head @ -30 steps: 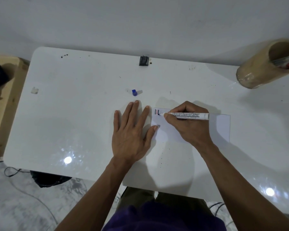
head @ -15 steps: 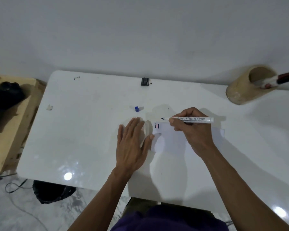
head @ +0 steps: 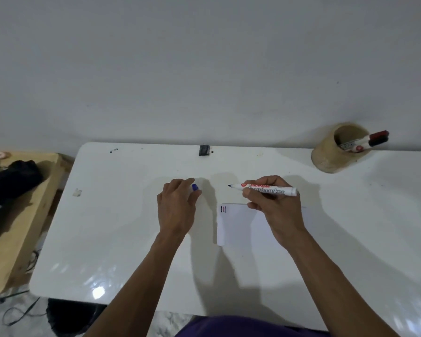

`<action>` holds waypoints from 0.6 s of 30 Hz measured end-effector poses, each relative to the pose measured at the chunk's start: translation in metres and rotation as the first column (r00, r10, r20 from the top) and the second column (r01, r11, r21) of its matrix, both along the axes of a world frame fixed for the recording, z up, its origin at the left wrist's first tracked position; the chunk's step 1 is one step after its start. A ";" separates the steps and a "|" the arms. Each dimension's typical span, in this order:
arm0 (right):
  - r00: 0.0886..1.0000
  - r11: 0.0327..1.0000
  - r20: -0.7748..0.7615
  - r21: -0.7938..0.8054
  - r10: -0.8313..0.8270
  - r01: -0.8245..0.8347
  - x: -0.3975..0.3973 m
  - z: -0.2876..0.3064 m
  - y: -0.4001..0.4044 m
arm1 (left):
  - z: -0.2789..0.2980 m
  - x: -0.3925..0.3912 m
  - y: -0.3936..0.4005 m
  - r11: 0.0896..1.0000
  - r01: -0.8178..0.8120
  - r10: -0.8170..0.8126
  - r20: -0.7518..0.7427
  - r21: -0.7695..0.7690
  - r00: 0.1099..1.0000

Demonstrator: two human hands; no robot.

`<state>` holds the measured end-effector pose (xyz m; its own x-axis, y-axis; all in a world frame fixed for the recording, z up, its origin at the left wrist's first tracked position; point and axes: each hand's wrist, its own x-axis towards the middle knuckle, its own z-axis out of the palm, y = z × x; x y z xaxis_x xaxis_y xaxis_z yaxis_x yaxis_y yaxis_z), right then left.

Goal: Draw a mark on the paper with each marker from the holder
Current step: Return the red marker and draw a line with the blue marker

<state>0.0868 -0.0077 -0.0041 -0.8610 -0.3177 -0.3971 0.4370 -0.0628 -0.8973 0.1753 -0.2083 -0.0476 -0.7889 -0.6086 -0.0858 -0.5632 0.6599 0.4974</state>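
Above the paper (head: 238,222), right hand (head: 275,210) grips an uncapped marker (head: 265,189) — tip leftward; left hand (head: 176,205) pinches the blue cap (head: 195,187) between its fingertips.

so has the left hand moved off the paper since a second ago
Yes. The left hand has left the paper edge, going up-left to the blue cap.

3 markers: 1 uncapped (head: 265,188), 2 in 1 holder (head: 331,154); 1 paper (head: 241,222); 1 blue cap (head: 195,187); 3 marks (head: 223,209).
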 end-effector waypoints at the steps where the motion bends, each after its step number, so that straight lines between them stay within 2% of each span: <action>1: 1.000 1.000 0.006 0.009 -0.005 0.005 0.000 -0.001 0.000 | -0.003 0.000 -0.001 1.000 0.008 -0.008 -0.004 -0.016 1.000; 3: 1.000 1.000 0.000 0.023 -0.013 0.013 0.001 -0.003 0.001 | -0.006 -0.001 -0.001 0.999 0.015 -0.017 -0.030 -0.040 0.999; 5: 1.000 0.999 -0.006 0.022 -0.024 0.024 0.002 -0.001 0.002 | -0.003 -0.003 0.000 1.000 -0.010 0.010 -0.088 0.005 0.996; 7: 0.999 0.999 -0.005 0.001 -0.043 0.043 0.005 0.005 0.002 | 0.008 -0.003 0.005 0.979 -0.098 0.124 -0.143 0.178 0.982; 8: 0.998 0.999 -0.016 -0.008 -0.053 0.053 0.007 0.009 0.002 | 0.015 -0.003 0.009 0.939 -0.155 0.211 -0.158 0.306 0.965; 9: 0.997 0.998 -0.038 -0.011 -0.063 0.062 0.010 0.014 0.001 | 0.023 -0.002 0.014 0.866 -0.203 0.307 -0.166 0.457 0.937; 11: 0.992 0.997 -0.096 -0.001 -0.080 0.081 0.017 0.026 -0.001 | 0.042 0.003 0.026 0.625 -0.220 0.466 -0.132 0.749 0.875; 12: 0.989 0.996 -0.121 0.005 -0.089 0.090 0.021 0.031 -0.003 | 0.050 0.006 0.031 0.506 -0.199 0.502 -0.099 0.839 0.859; 15: 0.975 0.996 -0.207 0.033 -0.079 0.087 0.035 0.044 -0.006 | 0.069 0.018 0.043 0.245 -0.119 0.512 -0.024 0.962 0.859; 18: 0.962 0.996 -0.264 0.047 -0.066 0.081 0.053 0.051 -0.007 | 0.080 0.034 0.049 0.106 -0.052 0.506 -0.009 0.993 0.862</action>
<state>0.1398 -0.0149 0.0471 -0.9574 -0.2332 -0.1701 0.1823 -0.0316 -0.9827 0.2088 -0.1593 0.0329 -0.6920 -0.3904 -0.6072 -0.2691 -0.6410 0.7188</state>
